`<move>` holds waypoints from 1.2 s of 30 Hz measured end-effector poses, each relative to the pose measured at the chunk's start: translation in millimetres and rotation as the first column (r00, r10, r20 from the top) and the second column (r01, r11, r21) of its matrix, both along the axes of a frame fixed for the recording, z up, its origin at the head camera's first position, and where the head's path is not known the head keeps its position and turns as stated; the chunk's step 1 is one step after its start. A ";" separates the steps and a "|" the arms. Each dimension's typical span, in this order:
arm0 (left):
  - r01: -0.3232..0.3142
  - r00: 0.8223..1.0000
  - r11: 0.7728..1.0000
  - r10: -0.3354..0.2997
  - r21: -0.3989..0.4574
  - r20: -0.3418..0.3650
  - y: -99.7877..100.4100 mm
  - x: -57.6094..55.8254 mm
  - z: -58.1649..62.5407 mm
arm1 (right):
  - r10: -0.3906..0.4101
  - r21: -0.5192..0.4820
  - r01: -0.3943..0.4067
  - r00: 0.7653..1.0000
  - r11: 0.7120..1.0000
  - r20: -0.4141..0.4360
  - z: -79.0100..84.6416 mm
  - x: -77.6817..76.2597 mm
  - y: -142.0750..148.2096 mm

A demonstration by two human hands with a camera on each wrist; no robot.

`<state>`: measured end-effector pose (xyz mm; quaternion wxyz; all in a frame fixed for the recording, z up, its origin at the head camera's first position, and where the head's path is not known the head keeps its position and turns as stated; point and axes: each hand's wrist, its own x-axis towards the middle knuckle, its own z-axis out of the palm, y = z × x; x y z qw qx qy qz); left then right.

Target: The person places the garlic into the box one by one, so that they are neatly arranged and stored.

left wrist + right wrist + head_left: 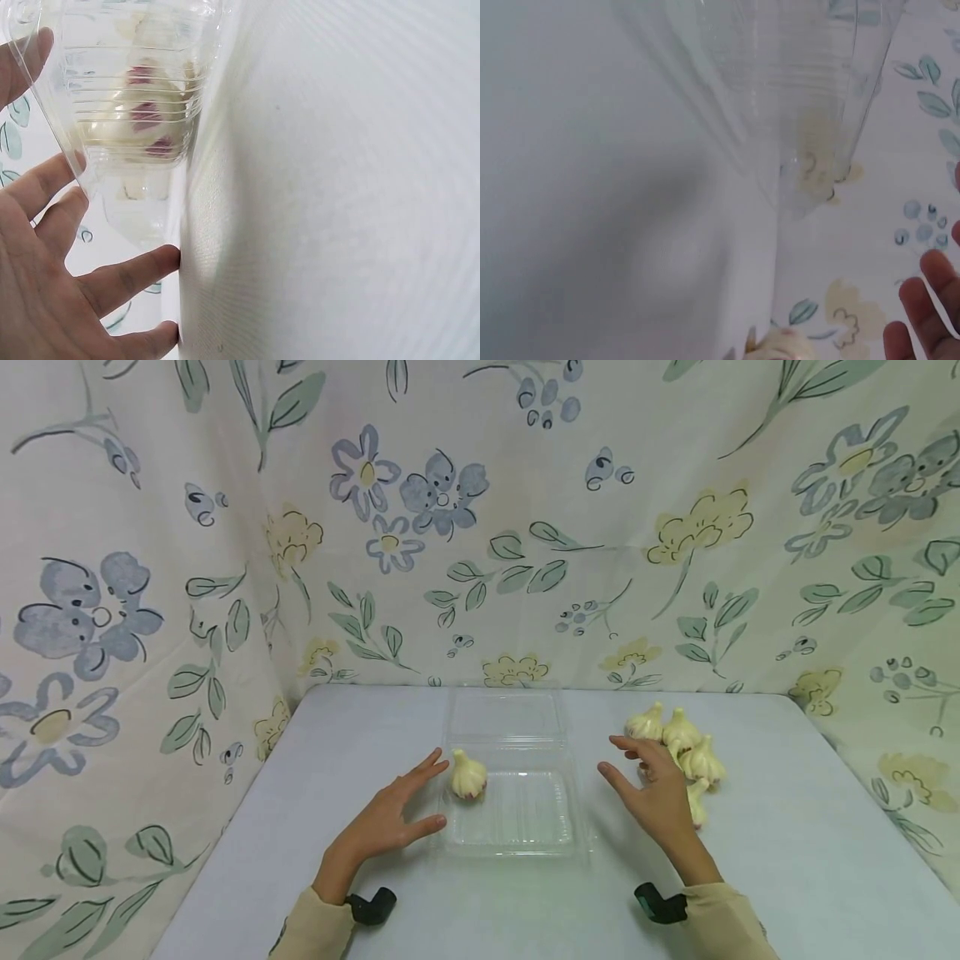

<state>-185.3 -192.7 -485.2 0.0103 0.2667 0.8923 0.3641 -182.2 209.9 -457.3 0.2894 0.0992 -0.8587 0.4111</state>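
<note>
A clear plastic clamshell box point(525, 814) stands on the table with its lid point(506, 714) folded back toward the far edge. One garlic bulb point(468, 779) sits in the box's left side; in the left wrist view its purple-streaked base point(146, 115) shows through the ribbed wall. My left hand point(390, 810) is beside the box's left side with fingers spread, fingertips right at the rim. To the right of the box, my right hand point(658, 793) is held with nothing in it, fingers loosely extended. Several more garlic bulbs point(702, 763) lie just beyond it, partly hidden by the hand.
The white table point(810, 827) ends at a floral curtain point(525, 510), which hangs behind it and along both sides. Black wrist straps point(372, 907) show at both sleeves.
</note>
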 end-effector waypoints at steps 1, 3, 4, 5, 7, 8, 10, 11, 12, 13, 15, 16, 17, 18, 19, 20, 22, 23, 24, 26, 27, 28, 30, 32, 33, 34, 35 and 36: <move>-0.001 1.000 1.000 0.001 -0.002 -0.001 0.0 -0.1 -0.2 | -0.011 -0.003 0.011 1.000 1.000 -0.007 0.2 0.6 1.9; -0.004 1.000 1.000 0.004 -0.006 -0.003 0.0 -0.3 -0.7 | -0.032 -0.011 0.032 0.999 0.999 -0.022 0.8 1.7 5.7; -0.005 1.000 1.000 0.005 -0.008 -0.004 0.0 -0.4 -1.1 | -0.043 -0.014 0.042 0.999 0.999 -0.030 0.8 2.3 7.8; -0.006 1.000 1.000 0.006 -0.010 -0.004 0.0 -0.6 -1.4 | -0.048 -0.020 0.048 0.998 0.999 -0.041 0.7 2.7 9.9; -0.007 1.000 1.000 0.007 -0.011 -0.004 0.1 -0.8 -2.0 | -0.064 -0.022 0.063 0.996 0.998 -0.066 0.5 3.2 14.3; -0.007 1.000 1.000 0.007 -0.011 -0.003 0.1 -1.0 -2.2 | -0.073 -0.024 0.071 0.994 0.997 -0.077 0.3 3.4 16.6; -0.007 1.000 1.000 0.007 -0.011 -0.002 0.1 -1.0 -2.4 | -0.093 -0.031 0.091 0.991 0.995 -0.091 -0.4 3.8 21.6; -0.007 1.000 1.000 0.007 -0.011 -0.002 0.2 -1.1 -2.4 | -0.105 -0.037 0.102 0.990 0.994 -0.093 -0.7 4.1 23.9; -0.004 1.000 1.000 0.004 -0.013 -0.008 0.2 -1.2 -2.6 | -0.122 -0.044 0.118 0.988 0.992 -0.091 -0.9 4.6 26.4; -0.003 1.000 1.000 0.003 -0.013 -0.009 0.3 -1.2 -2.5 | -0.138 -0.053 0.134 0.987 0.990 -0.084 -1.1 5.2 28.9; -0.002 1.000 1.000 0.002 -0.015 -0.013 0.4 -1.4 -2.4 | -0.166 -0.060 0.162 0.984 0.985 -0.067 -1.3 6.9 33.3; -0.002 1.000 1.000 0.002 -0.015 -0.012 0.5 -1.5 -2.4 | -0.180 -0.059 0.177 0.982 0.982 -0.055 -1.5 7.8 35.5; -0.003 1.000 1.000 0.003 -0.015 -0.013 0.7 -1.5 -2.3 | -0.194 -0.055 0.192 0.980 0.980 -0.045 -1.6 8.9 37.6; -0.003 1.000 1.000 0.003 -0.016 -0.014 0.8 -1.6 -2.3 | -0.207 -0.050 0.205 0.978 0.977 -0.036 -1.9 10.1 39.6; -0.006 1.000 1.000 0.006 -0.014 -0.008 1.0 -1.5 -2.0 | -0.219 -0.048 0.218 0.975 0.975 -0.022 -2.2 11.4 41.5; -0.006 1.000 1.000 0.006 -0.016 -0.009 1.2 -1.6 -2.0 | -0.232 -0.046 0.232 0.973 0.972 -0.007 -2.8 12.8 43.4; -0.007 1.000 1.000 0.007 -0.017 -0.007 1.5 -1.5 -1.8 | -0.258 -0.044 0.259 0.966 0.965 0.026 -4.6 15.1 47.5; -0.007 1.000 1.000 0.007 -0.018 -0.008 1.6 -1.4 -1.7 | -0.267 -0.044 0.269 0.963 0.962 0.039 -5.4 16.6 49.4; -0.006 1.000 1.000 0.006 -0.019 -0.008 1.6 -1.3 -1.6 | -0.277 -0.045 0.279 0.960 0.959 0.054 -6.9 17.6 51.4; -0.007 1.000 1.000 0.007 -0.020 -0.006 1.4 -0.9 -1.4 | -0.285 -0.041 0.289 0.955 0.956 0.076 -9.0 19.8 54.6; -0.008 1.000 1.000 0.008 -0.019 -0.006 1.2 -0.6 -1.3 | -0.288 -0.035 0.292 0.954 0.956 0.085 -9.9 20.8 56.0; -0.009 1.000 1.000 0.009 -0.018 -0.006 1.0 -0.3 -1.1 | -0.293 -0.025 0.296 0.952 0.955 0.094 -11.5 21.4 57.5; -0.011 1.000 1.000 0.011 -0.018 -0.004 0.5 0.2 -0.9 | -0.297 -0.012 0.300 0.949 0.954 0.107 -13.7 23.2 59.8; -0.012 1.000 1.000 0.012 -0.018 -0.006 0.3 0.5 -0.8 | -0.303 0.000 0.305 0.946 0.952 0.117 -15.4 25.1 61.8; -0.012 1.000 1.000 0.012 -0.017 -0.006 0.2 0.6 -0.8 | -0.306 0.002 0.308 0.944 0.951 0.122 -16.6 25.9 62.9; -0.012 1.000 1.000 0.012 -0.019 -0.005 0.2 0.6 -0.7 | -0.309 0.005 0.311 0.943 0.950 0.127 -18.1 26.7 64.0; -0.012 1.000 1.000 0.012 -0.019 -0.004 0.2 0.6 -0.8 | -0.310 0.006 0.312 0.942 0.950 0.131 -18.8 27.7 65.0; -0.013 1.000 1.000 0.013 -0.019 -0.003 0.2 0.5 -0.9 | -0.314 0.009 0.316 0.939 0.949 0.139 -20.1 28.4 66.1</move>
